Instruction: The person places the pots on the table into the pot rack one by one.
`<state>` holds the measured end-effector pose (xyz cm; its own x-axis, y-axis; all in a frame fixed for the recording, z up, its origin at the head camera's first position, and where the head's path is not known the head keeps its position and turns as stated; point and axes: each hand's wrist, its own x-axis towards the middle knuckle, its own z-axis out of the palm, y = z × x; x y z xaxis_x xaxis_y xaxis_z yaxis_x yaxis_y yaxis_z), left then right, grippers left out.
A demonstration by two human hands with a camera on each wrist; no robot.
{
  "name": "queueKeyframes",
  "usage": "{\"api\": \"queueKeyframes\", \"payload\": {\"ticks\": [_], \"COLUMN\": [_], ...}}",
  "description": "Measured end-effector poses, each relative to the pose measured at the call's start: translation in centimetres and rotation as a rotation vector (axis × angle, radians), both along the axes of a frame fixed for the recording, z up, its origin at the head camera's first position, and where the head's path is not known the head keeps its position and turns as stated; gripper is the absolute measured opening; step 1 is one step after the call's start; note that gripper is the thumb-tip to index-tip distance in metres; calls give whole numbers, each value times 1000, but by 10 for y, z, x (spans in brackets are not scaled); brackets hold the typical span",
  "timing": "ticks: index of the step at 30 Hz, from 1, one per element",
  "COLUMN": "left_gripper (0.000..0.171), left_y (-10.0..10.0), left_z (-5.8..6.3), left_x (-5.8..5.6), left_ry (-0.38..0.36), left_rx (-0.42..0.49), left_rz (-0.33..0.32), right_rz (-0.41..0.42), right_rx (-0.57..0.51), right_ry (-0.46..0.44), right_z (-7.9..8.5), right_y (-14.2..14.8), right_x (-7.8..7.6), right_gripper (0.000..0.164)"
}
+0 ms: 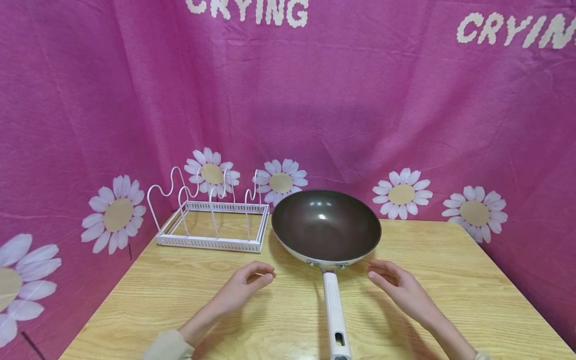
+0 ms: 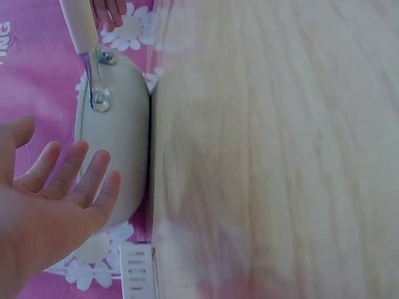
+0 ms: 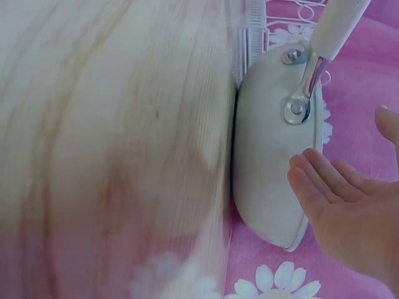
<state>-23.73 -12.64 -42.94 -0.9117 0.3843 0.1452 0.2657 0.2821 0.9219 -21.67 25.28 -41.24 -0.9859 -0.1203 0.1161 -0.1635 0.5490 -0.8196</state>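
Note:
A wok-shaped frying pan point(image 1: 326, 225), dark inside and cream outside, sits on the wooden table with its white handle point(image 1: 334, 310) pointing toward me. My left hand point(image 1: 245, 285) hovers to the left of the handle, fingers relaxed and holding nothing. On the other side, my right hand point(image 1: 400, 287) is held with its fingertips near the pan's lower right rim, also with nothing in it. Both wrist views show the pan's pale outer wall point(image 2: 118, 143) and the riveted metal bracket point(image 3: 302, 103) of the handle beyond loosely spread fingers.
A white wire rack point(image 1: 209, 244) with upright curved dividers stands at the back left, close beside the pan. The wooden table point(image 1: 450, 280) runs back to a pink cloth point(image 1: 342, 100) printed with daisies and lettering, which hangs behind and along both sides.

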Motion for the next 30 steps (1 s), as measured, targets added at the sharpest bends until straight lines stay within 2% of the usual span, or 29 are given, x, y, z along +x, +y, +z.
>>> {"api": "queueKeyframes", "payload": {"ticks": [8, 17, 22, 30], "left_gripper": [39, 46, 47, 50], "left_y": [10, 23, 31, 49], "left_z": [-2, -3, -4, -3], "left_x": [5, 12, 15, 26], "left_ry": [-54, -153, -185, -300], "left_rx": [55, 162, 214, 305], "left_rz": [-62, -138, -176, -206], "right_rz": [14, 118, 116, 140], "right_rx": [-60, -298, -345, -395], "right_ry": [-24, -113, -136, -188], "right_z": [-1, -3, -3, -5], "right_y": [-7, -17, -23, -34], "right_x": [2, 4, 6, 8], "right_gripper": [55, 63, 60, 61]}}
